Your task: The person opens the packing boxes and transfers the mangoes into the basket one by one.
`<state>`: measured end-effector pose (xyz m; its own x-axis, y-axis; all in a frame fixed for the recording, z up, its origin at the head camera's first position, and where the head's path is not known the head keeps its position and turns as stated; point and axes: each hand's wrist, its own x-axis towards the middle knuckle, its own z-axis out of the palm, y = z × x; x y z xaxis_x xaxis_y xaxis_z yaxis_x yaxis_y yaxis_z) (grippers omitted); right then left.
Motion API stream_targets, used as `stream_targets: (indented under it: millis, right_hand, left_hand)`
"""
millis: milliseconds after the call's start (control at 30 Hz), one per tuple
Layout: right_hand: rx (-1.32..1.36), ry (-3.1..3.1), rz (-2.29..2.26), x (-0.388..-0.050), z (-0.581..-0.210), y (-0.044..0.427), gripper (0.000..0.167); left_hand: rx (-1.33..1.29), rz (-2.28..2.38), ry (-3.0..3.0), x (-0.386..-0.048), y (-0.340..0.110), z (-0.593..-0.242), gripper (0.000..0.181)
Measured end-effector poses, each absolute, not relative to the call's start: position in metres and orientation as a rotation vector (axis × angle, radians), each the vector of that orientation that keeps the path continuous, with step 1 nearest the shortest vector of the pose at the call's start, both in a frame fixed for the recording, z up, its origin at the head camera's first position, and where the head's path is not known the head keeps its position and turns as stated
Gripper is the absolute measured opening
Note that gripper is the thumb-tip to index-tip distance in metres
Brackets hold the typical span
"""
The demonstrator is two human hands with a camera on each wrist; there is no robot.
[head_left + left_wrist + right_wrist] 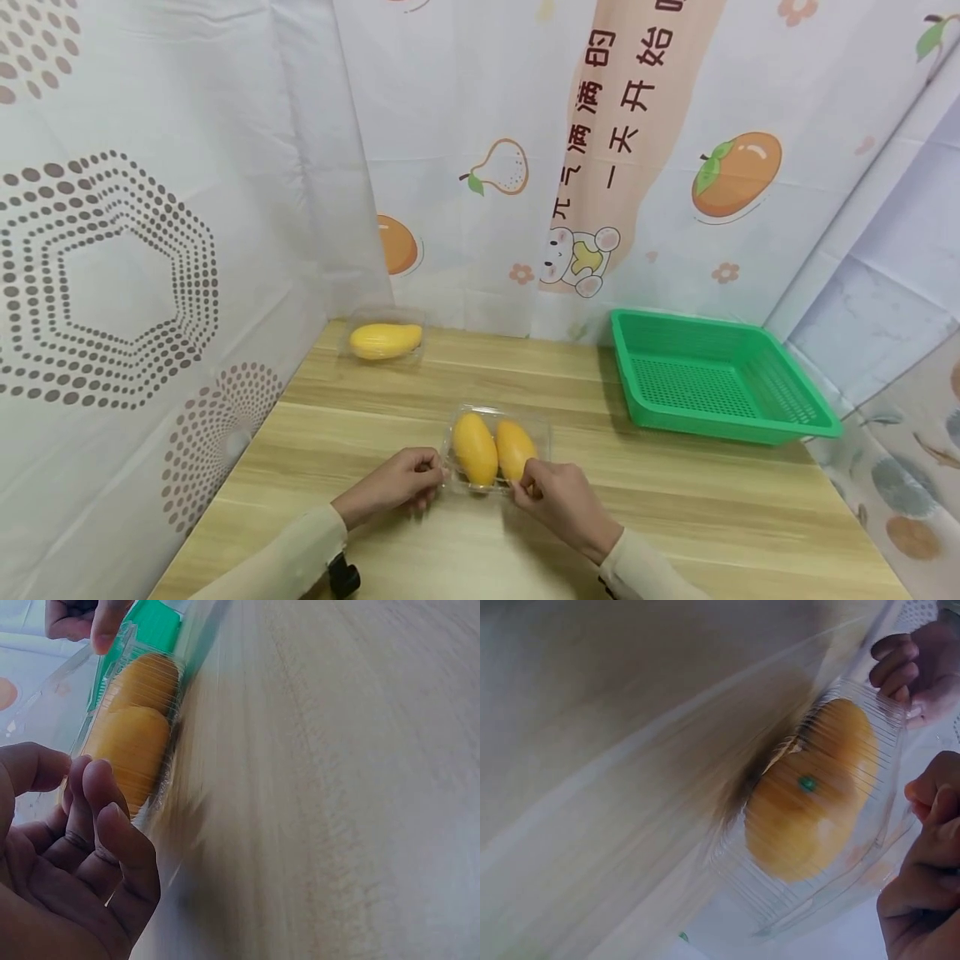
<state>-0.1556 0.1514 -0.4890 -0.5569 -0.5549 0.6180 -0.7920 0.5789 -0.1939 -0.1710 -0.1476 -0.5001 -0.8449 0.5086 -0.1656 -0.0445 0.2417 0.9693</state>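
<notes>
Two yellow-orange mangoes [475, 450] lie side by side in a clear plastic box [542, 433] on the table. At the box's near left corner, my left hand [401, 482] pinches the rim between thumb and fingertips. My right hand [558, 504] has its thumb and index finger on the near rim, to the right, pinching it. From the left wrist, the ribbed side of the box [169, 712] shows in front of the mangoes [135, 746]. A green spot shows on one mango [791, 825] in the right wrist view.
Another clear box with a yellow mango [385, 342] in it stands at the back left. A green plastic basket [738, 429] with a mesh bottom stands at the back right. Printed curtains [465, 100] hang behind and beside the wooden table [330, 433].
</notes>
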Motion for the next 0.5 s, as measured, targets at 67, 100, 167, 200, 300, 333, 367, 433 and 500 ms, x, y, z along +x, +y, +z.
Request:
stream_targets:
  millis: [67, 100, 167, 200, 300, 333, 367, 433, 500]
  right_hand:
    - [1.054, -2.366, 0.675, -0.1549, -0.4869, 0.1527, 0.033]
    - [1.048, -2.384, 0.694, -0.1548, -0.486, 0.1534, 0.033]
    - [1.044, -2.405, 0.713, -0.1547, -0.4851, 0.1539, 0.034]
    - [1.045, -2.408, 0.721, -0.1549, -0.4847, 0.1541, 0.035]
    - [1.049, -2.393, 0.723, -0.1559, -0.4852, 0.1549, 0.035]
    - [1.051, -2.387, 0.715, -0.1561, -0.4856, 0.1551, 0.035]
    - [1.059, -2.368, 0.684, -0.1567, -0.4866, 0.1553, 0.034]
    - [1.077, -2.315, 0.605, -0.1581, -0.4905, 0.1562, 0.032]
    - [1.091, -2.262, 0.528, -0.1582, -0.4939, 0.1576, 0.03]
  left_hand:
    - [0.429, 1.636, 2.069, -0.1716, -0.1465, -0.4995, 0.025]
    - [0.43, 1.637, 2.068, -0.1719, -0.146, -0.4993, 0.025]
    - [0.432, 1.634, 2.069, -0.1722, -0.1462, -0.4999, 0.025]
    - [0.433, 1.636, 2.067, -0.1724, -0.1462, -0.5001, 0.026]
    - [0.433, 1.637, 2.064, -0.173, -0.1459, -0.5006, 0.026]
    - [0.432, 1.635, 2.063, -0.1733, -0.1457, -0.5007, 0.026]
    - [0.43, 1.633, 2.063, -0.1736, -0.1456, -0.501, 0.026]
    - [0.427, 1.632, 2.062, -0.1741, -0.1454, -0.5012, 0.026]
    - [0.426, 1.629, 2.063, -0.1744, -0.1451, -0.5011, 0.026]
